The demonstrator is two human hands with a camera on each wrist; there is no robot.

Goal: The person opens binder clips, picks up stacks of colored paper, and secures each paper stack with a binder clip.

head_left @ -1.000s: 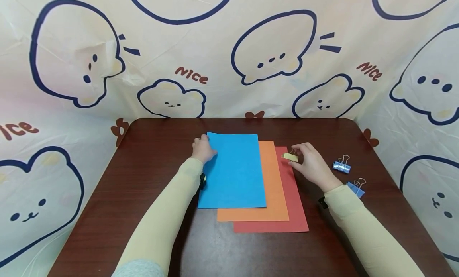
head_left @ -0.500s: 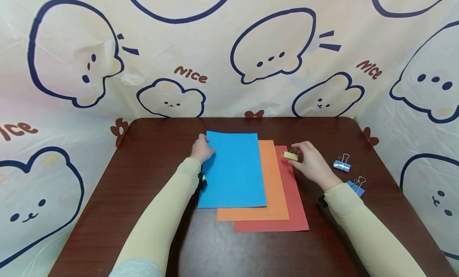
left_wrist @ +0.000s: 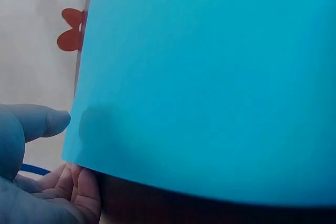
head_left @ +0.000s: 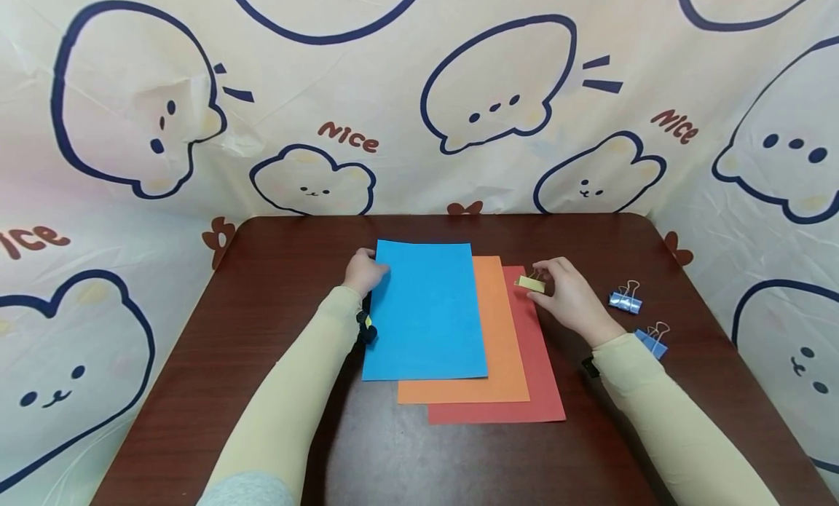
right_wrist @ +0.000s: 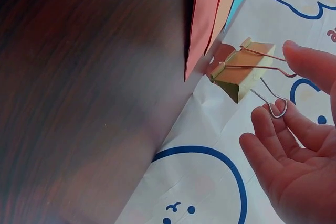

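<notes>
A blue sheet of paper (head_left: 426, 317) lies over an orange sheet (head_left: 501, 331) and a red sheet (head_left: 540, 375), staggered toward the lower right. My left hand (head_left: 365, 271) is at the blue sheet's left edge. In the left wrist view its thumb (left_wrist: 50, 121) stands apart above the paper, casting a shadow, while the fingertips reach the underside of the edge. With thumb and fingers at the wire handles, my right hand (head_left: 573, 302) pinches a yellow binder clip (right_wrist: 244, 69) above the red sheet's right edge. Its mouth points toward the sheets.
Two blue binder clips, one farther back (head_left: 625, 302) and one nearer (head_left: 652, 344), lie right of my right hand. The dark brown table (head_left: 275, 287) meets a cartoon-printed cloth (head_left: 393, 91) at its back and sides.
My left hand has slid slightly left, so its thumb overlaps less of the blue sheet. The right hand and the yellow binder clip have stayed put.
</notes>
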